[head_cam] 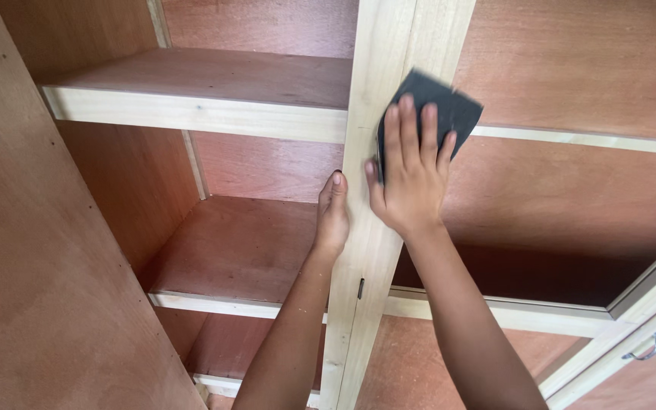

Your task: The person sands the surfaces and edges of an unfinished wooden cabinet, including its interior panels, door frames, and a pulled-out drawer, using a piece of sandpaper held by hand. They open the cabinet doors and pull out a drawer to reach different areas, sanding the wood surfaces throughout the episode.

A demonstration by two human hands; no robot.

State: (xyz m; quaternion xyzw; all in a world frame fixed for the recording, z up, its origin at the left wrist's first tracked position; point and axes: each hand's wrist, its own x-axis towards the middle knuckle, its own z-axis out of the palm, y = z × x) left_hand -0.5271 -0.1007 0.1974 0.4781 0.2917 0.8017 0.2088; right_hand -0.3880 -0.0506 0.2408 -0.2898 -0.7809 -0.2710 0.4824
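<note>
Dark grey sandpaper sheet [436, 106] sits flat against the pale unfinished wooden upright post [373, 228] in the upper middle of the frame, right where the light-edged reddish plywood shelf [191, 95] meets it. Right hand [411, 178] has its fingers spread and pressed flat on the sheet, pinning it to the wood rather than pinching it. Left hand [333, 216] is just beside it, lower and left, curled around the post's edge with nothing in it. Post's long axis runs from bottom centre up to the top, so the paper lies straight up-frame from the right wrist, and the right hand is clearly the nearer one. Small metal handle [644, 351] shows lower right.
</note>
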